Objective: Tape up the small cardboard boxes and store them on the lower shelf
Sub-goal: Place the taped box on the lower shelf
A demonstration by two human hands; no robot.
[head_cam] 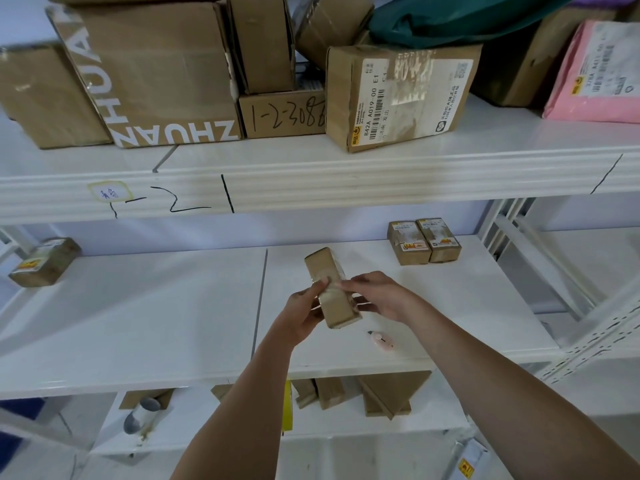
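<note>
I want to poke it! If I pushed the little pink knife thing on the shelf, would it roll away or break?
The little pink cutter lies flat on the white shelf, so it would probably slide rather than roll. It looks small and plastic, so likely light and stiff. The shelf looks smooth, so a hard push might send it off the front edge.

Small taped box [332, 289] tilted above middle shelf [138, 306] (two more [424, 241] far right).

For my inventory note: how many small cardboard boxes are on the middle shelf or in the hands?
4: one held box in both hands, a pair at back right, one far left.
</note>
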